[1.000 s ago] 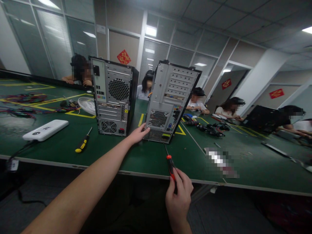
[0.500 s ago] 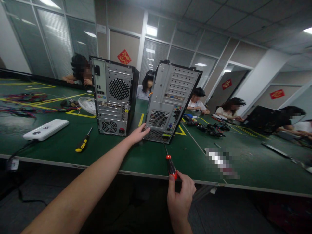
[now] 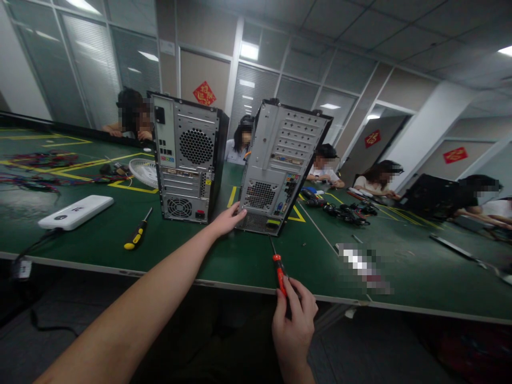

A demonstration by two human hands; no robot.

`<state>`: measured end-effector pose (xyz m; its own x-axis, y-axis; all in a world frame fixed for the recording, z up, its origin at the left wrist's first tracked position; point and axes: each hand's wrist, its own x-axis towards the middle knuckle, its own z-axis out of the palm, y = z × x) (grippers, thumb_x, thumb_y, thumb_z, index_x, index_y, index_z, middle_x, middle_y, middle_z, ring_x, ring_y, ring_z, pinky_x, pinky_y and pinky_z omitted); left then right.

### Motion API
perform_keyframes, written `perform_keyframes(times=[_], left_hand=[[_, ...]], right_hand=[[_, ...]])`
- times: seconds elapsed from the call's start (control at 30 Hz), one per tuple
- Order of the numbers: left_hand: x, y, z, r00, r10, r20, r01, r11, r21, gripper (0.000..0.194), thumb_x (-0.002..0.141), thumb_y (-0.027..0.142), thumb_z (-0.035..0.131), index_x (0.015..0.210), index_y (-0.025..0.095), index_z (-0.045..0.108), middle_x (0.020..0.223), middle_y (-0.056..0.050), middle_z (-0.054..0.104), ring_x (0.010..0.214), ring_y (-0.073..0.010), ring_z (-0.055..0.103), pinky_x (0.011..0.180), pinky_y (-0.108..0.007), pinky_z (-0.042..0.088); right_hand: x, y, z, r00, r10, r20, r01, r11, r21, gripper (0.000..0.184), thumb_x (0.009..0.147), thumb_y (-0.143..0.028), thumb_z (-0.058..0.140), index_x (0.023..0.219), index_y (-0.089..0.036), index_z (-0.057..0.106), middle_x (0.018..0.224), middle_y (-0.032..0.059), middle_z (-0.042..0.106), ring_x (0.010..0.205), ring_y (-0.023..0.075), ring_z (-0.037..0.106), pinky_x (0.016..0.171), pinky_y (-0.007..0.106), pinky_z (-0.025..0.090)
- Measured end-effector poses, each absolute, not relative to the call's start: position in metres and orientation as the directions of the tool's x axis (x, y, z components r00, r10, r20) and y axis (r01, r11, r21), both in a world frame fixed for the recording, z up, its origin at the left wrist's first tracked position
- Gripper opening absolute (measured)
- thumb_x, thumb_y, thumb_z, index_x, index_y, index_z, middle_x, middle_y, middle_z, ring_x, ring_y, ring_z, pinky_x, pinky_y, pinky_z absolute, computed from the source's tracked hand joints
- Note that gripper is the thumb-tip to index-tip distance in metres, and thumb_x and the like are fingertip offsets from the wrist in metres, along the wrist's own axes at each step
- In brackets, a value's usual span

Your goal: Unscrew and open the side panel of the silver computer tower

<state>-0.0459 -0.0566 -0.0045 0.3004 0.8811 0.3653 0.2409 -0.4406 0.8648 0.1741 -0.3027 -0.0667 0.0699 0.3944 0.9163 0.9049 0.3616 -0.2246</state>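
Note:
A silver-and-black computer tower case (image 3: 262,154) stands upright on the green table with its rear panel towards me, leaning slightly in view. My left hand (image 3: 230,220) holds its lower left edge, thumb on the rear panel and the other fingers partly hidden at the side. In my right hand (image 3: 296,314) is a red and black screwdriver (image 3: 279,274), pinched at the handle's end between thumb and fingers. Its shaft points up to the bottom of the rear panel; whether the tip sits in a screw is too small to tell.
A second computer tower (image 3: 188,160) stands left of the first. Nearer me lie a yellow and black screwdriver (image 3: 137,234) and a white power bank (image 3: 76,212) with a cable. Black cables (image 3: 348,210) lie to the right. Several people sit around the table.
The screwdriver handle has turned, showing more of its red side. My right fingers have shifted forward along the handle. My left hand and the tower stay where they were.

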Motion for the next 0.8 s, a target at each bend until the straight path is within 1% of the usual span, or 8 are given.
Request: perform_keyframes(times=[0.13,0.2,0.27,0.33,0.4,0.53,0.7,0.8], left_hand=[[-0.046,-0.057,-0.004,0.299,0.885,0.357,0.228,-0.43,0.874,0.074,0.094,0.068,0.055,0.156,0.027,0.052,0.151,-0.007,0.065,0.141,-0.0319,0.059,0.123,-0.045,0.041],[-0.046,-0.057,-0.005,0.296,0.885,0.359,0.227,-0.43,0.874,0.074,0.094,0.068,0.055,0.155,0.026,0.053,0.15,-0.007,0.065,0.141,-0.0316,0.059,0.123,-0.045,0.041],[-0.045,-0.057,-0.005,0.292,0.882,0.369,0.228,-0.439,0.869,0.074,0.094,0.068,0.055,0.154,0.026,0.054,0.147,-0.008,0.067,0.141,-0.0314,0.059,0.123,-0.044,0.041],[-0.044,-0.058,-0.004,0.291,0.879,0.377,0.226,-0.446,0.866,0.073,0.094,0.068,0.055,0.153,0.025,0.055,0.146,-0.008,0.068,0.141,-0.0311,0.059,0.123,-0.044,0.041],[-0.044,-0.058,-0.004,0.291,0.879,0.378,0.22,-0.447,0.867,0.074,0.094,0.068,0.055,0.153,0.025,0.055,0.146,-0.008,0.068,0.14,-0.0309,0.06,0.122,-0.043,0.042],[-0.044,-0.058,-0.004,0.299,0.877,0.375,0.214,-0.445,0.87,0.076,0.093,0.069,0.055,0.154,0.024,0.053,0.147,-0.008,0.067,0.14,-0.0309,0.06,0.122,-0.043,0.043],[-0.045,-0.056,-0.007,0.289,0.885,0.364,0.229,-0.433,0.872,0.074,0.093,0.068,0.056,0.155,0.027,0.053,0.149,-0.007,0.066,0.141,-0.0306,0.059,0.123,-0.044,0.041],[-0.045,-0.056,-0.007,0.289,0.886,0.364,0.232,-0.433,0.871,0.073,0.093,0.068,0.056,0.155,0.027,0.053,0.149,-0.007,0.066,0.141,-0.031,0.059,0.124,-0.045,0.039]], right_hand=[[0.173,-0.302,-0.066,0.067,0.397,0.915,0.899,0.374,-0.229,0.034,0.102,-0.019,0.064,0.135,-0.021,0.065,0.121,0.0135,0.069,0.112,0.0274,0.066,0.097,0.046,0.05],[0.173,-0.302,-0.067,0.113,0.399,0.91,0.892,0.363,-0.27,0.04,0.1,-0.027,0.068,0.138,-0.017,0.061,0.124,0.0168,0.068,0.116,0.0304,0.064,0.099,0.049,0.049],[0.174,-0.302,-0.069,0.183,0.405,0.896,0.884,0.332,-0.331,0.046,0.099,-0.035,0.07,0.138,-0.013,0.059,0.121,0.0189,0.067,0.117,0.0324,0.062,0.099,0.05,0.048],[0.176,-0.302,-0.07,0.242,0.42,0.875,0.874,0.297,-0.384,0.042,0.101,-0.039,0.066,0.134,-0.013,0.059,0.115,0.0178,0.068,0.111,0.0317,0.063,0.097,0.05,0.048],[0.177,-0.302,-0.071,0.257,0.434,0.864,0.875,0.276,-0.399,0.035,0.103,-0.041,0.062,0.126,-0.014,0.062,0.108,0.0155,0.068,0.105,0.03,0.063,0.095,0.048,0.047],[0.177,-0.302,-0.066,0.194,0.418,0.887,0.898,0.288,-0.332,0.026,0.104,-0.039,0.062,0.114,-0.016,0.067,0.101,0.0124,0.07,0.1,0.028,0.064,0.092,0.045,0.047],[0.175,-0.304,-0.061,0.102,0.378,0.92,0.904,0.35,-0.244,0.021,0.101,-0.027,0.069,0.12,-0.017,0.069,0.105,0.0123,0.073,0.104,0.028,0.065,0.095,0.047,0.049],[0.174,-0.305,-0.06,0.09,0.353,0.931,0.9,0.373,-0.228,0.024,0.099,-0.021,0.07,0.123,-0.017,0.07,0.109,0.0131,0.074,0.107,0.0285,0.065,0.096,0.049,0.05]])
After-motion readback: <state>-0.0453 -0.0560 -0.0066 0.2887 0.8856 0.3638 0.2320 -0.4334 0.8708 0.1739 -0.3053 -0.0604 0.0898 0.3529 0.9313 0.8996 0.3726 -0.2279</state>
